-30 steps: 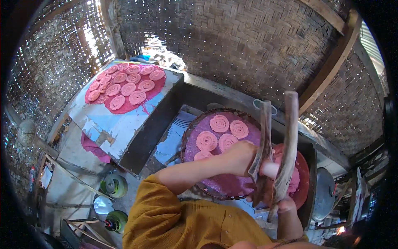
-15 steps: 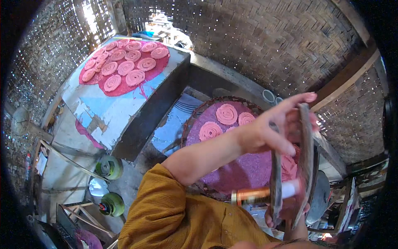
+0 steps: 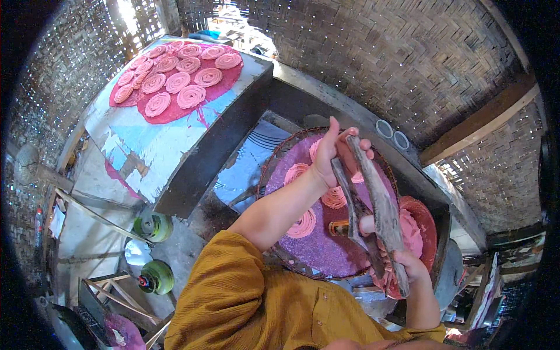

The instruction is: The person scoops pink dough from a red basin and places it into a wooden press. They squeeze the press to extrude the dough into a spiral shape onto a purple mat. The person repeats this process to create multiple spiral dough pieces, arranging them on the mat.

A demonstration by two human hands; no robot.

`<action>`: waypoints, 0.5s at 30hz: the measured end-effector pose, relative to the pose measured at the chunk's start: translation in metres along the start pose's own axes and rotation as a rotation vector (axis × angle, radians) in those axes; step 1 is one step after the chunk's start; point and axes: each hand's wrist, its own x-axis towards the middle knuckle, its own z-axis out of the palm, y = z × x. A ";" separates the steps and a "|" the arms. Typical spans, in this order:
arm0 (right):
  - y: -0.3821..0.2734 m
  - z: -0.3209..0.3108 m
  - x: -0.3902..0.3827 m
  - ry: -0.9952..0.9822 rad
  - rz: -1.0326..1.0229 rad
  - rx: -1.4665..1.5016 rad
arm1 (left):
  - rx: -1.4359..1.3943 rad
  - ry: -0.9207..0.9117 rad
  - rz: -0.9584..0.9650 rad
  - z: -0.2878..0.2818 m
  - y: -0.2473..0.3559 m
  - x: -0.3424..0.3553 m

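Note:
A press of two long weathered wooden bars (image 3: 382, 213) slants over a round tray. Between the bars sits an orange-gold cylinder (image 3: 338, 227) with a pale plunger-like part (image 3: 367, 225). My left hand (image 3: 344, 150) is at the bars' upper end, fingers curled round them and thumb sticking up. At the lower end my right hand (image 3: 410, 265) grips the bars, its fingers partly hidden. Beneath lies a purple sheet (image 3: 326, 256) in the woven-rimmed tray, bearing several pink dough spirals (image 3: 301, 224); my left forearm and the press cover some of them.
To the right stands a red basin (image 3: 429, 230) of pink dough (image 3: 410, 233). A counter (image 3: 140, 175) at the far left carries many pink spirals (image 3: 191, 97) on red sheets. Green gas cylinders (image 3: 156, 277) stand on the floor at left. A woven wall (image 3: 373, 64) rises behind.
The press has moved left and up, away from the basin and over the tray. Both hands travelled with it, and my left hand has closed more around the bars.

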 end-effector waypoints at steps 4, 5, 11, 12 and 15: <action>-0.002 0.003 -0.001 -0.006 0.093 -0.010 | 0.013 -0.035 0.022 0.008 0.004 -0.012; -0.003 0.005 -0.006 -0.013 0.101 -0.023 | 0.012 -0.049 0.022 0.010 0.003 -0.016; -0.022 0.005 -0.026 0.079 -0.027 -0.226 | -0.022 -0.136 0.043 0.031 -0.006 -0.010; -0.024 0.009 -0.025 0.101 -0.030 -0.229 | 0.024 -0.140 0.050 0.040 -0.001 -0.009; -0.020 0.023 -0.024 0.101 -0.096 -0.193 | 0.085 -0.162 0.031 0.055 0.008 -0.016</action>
